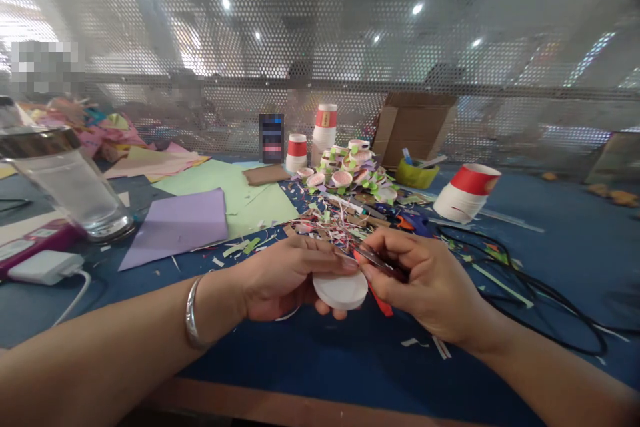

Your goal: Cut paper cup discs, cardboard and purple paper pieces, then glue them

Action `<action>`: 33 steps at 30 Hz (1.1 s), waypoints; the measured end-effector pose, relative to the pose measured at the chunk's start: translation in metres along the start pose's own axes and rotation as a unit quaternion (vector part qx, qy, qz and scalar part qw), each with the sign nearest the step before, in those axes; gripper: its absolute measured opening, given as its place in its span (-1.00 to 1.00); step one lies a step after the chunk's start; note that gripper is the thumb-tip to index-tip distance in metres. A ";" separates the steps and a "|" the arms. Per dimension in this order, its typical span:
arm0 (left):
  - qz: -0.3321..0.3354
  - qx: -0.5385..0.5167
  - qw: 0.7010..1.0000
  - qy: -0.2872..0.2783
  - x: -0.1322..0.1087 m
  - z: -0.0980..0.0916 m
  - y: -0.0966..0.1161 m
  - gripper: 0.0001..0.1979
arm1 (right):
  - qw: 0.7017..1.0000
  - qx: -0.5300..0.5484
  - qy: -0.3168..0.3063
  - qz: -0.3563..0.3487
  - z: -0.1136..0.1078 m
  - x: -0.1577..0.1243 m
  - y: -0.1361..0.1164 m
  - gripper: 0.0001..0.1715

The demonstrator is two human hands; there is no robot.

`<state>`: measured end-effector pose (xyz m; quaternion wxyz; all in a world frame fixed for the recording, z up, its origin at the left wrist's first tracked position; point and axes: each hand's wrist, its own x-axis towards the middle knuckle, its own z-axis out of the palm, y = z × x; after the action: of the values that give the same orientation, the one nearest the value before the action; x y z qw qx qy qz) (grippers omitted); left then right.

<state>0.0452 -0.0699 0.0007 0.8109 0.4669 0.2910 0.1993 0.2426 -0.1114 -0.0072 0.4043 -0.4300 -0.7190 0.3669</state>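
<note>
My left hand (300, 273) is closed around a white round paper cup bottom (341, 291), its flat face toward me. My right hand (413, 280) grips a slim dark metal tool (376, 259) whose tip points at the far rim of the disc; my fingers hide its full shape. Just under the right fingers hangs a red strip (383, 301), and I cannot tell whether it is attached to the cup bottom. Paper scraps (333, 227) lie just beyond both hands. Farther back is a pile of cup bottoms with green and purple paper pieces (350, 170).
Stacked paper cups (325, 133) stand at the back, and another stack (467, 193) leans at right. Black cables (530, 293) cross the right side. At left are a glass of water (80, 180), purple paper (177, 220), green paper (240, 193) and a power strip (40, 243).
</note>
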 end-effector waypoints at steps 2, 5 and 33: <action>0.001 -0.009 1.000 -0.004 -0.001 0.001 0.001 -0.83 | 1.000 -0.007 0.008 -0.018 0.000 -0.001 0.000 -0.95; 0.005 -0.027 1.000 -0.008 -0.003 0.003 0.001 -0.83 | 0.999 -0.014 0.020 -0.032 0.001 -0.001 -0.001 -0.92; 0.085 0.167 0.979 0.081 -0.007 -0.010 0.009 -0.81 | 0.996 -0.004 0.075 -0.046 -0.018 0.001 0.003 -0.86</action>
<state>0.0328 -0.0630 0.0071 0.6755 0.6010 0.3437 0.2537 0.2598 -0.1065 -0.0021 0.4722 -0.4241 -0.7072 0.3116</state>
